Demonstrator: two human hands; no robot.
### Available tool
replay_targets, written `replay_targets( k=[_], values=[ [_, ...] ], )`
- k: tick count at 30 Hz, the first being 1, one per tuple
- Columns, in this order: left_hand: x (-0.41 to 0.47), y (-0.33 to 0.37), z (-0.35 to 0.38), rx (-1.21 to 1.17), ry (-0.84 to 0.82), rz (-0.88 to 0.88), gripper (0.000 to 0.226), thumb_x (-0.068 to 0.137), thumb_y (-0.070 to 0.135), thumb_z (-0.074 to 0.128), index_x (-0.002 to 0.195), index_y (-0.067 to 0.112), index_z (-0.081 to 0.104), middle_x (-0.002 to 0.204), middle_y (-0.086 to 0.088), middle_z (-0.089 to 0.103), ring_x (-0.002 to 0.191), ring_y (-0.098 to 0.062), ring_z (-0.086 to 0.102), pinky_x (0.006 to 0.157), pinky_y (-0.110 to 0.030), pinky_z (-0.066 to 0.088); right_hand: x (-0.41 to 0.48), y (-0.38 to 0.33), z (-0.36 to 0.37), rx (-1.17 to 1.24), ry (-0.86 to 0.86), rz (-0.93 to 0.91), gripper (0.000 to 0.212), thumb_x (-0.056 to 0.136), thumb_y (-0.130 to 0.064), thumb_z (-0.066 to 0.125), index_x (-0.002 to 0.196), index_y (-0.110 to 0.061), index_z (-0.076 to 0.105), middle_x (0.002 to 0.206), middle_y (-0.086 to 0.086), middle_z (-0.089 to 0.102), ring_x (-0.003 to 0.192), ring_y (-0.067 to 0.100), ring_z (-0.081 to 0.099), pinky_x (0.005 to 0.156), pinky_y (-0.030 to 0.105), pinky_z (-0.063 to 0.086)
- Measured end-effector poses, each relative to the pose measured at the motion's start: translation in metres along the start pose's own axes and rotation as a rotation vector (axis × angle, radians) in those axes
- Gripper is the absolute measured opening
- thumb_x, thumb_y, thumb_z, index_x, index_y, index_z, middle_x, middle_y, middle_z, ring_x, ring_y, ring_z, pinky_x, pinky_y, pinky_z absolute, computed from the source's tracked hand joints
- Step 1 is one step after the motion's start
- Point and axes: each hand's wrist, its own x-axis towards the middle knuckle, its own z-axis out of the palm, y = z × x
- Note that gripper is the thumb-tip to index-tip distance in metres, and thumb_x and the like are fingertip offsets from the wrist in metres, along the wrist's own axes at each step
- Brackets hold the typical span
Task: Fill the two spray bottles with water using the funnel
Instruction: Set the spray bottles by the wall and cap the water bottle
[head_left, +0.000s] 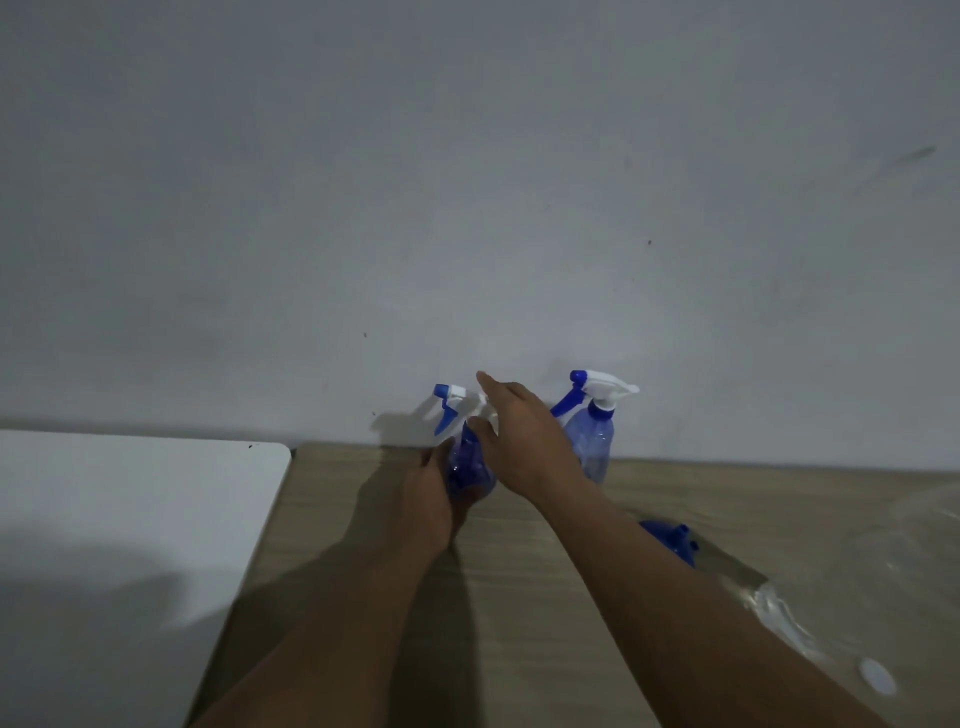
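Observation:
Two blue see-through spray bottles with white and blue trigger heads stand at the back of the wooden table (519, 597), near the wall. My left hand (434, 499) grips the body of the left spray bottle (467, 467). My right hand (519, 436) hovers over that bottle's trigger head with fingers spread, holding nothing. The right spray bottle (595, 441) stands untouched just behind my right wrist. A blue funnel (672, 540) lies on the table to the right, partly hidden by my right forearm.
A white table (130, 519) adjoins the wooden one on the left. A large clear water container (857, 597) fills the lower right corner. A grey wall rises right behind the bottles.

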Motion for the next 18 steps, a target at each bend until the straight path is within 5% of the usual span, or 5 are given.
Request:
replay_targets(
  k=[4,9,12,16,18],
  values=[
    [-0.014,0.002,-0.002,0.015,-0.029,0.057,0.039,0.089,0.046,0.066,0.120,0.025,0.057,0.113,0.009,0.063,0.108,-0.014,0.061,0.088,-0.024,0.044,-0.024,-0.004,-0.016,0.008,0.059,0.018,0.030,0.103,-0.027,0.050,0.131,-0.018,0.056,0.126,0.002,0.061,0.110,0.020,0.061,0.088,0.028,0.050],
    [-0.050,0.013,-0.021,0.304,-0.089,0.142,0.030,0.090,0.030,0.061,0.119,0.022,0.061,0.114,0.001,0.063,0.100,-0.016,0.060,0.077,-0.023,0.041,-0.077,0.005,-0.043,-0.032,0.003,0.120,0.024,0.100,-0.030,0.054,0.116,-0.015,0.065,0.113,0.003,0.067,0.100,0.019,0.064,0.081,0.031,0.050],
    [-0.065,0.027,-0.021,0.311,-0.155,0.146,0.035,0.083,0.033,0.066,0.115,0.019,0.067,0.116,-0.006,0.067,0.107,-0.025,0.062,0.088,-0.031,0.049,-0.112,0.019,-0.065,-0.112,-0.131,0.220,0.025,0.097,-0.031,0.057,0.114,-0.014,0.065,0.113,0.009,0.068,0.104,0.029,0.064,0.077,0.030,0.046],
    [-0.087,0.067,-0.010,0.306,-0.212,0.217,0.047,0.083,0.037,0.071,0.125,0.018,0.062,0.129,-0.003,0.062,0.118,-0.021,0.058,0.097,-0.032,0.048,-0.158,0.049,-0.095,-0.145,-0.183,0.361,0.042,0.094,-0.039,0.060,0.128,-0.014,0.060,0.131,0.011,0.062,0.119,0.030,0.059,0.094,0.034,0.048],
    [-0.093,0.090,0.003,0.287,-0.236,0.270,0.047,0.084,0.037,0.071,0.126,0.018,0.061,0.129,-0.003,0.061,0.116,-0.020,0.059,0.097,-0.034,0.048,-0.177,0.068,-0.108,-0.149,-0.179,0.418,0.042,0.092,-0.041,0.060,0.122,-0.011,0.063,0.127,0.013,0.064,0.116,0.032,0.060,0.087,0.031,0.047]
  ],
)
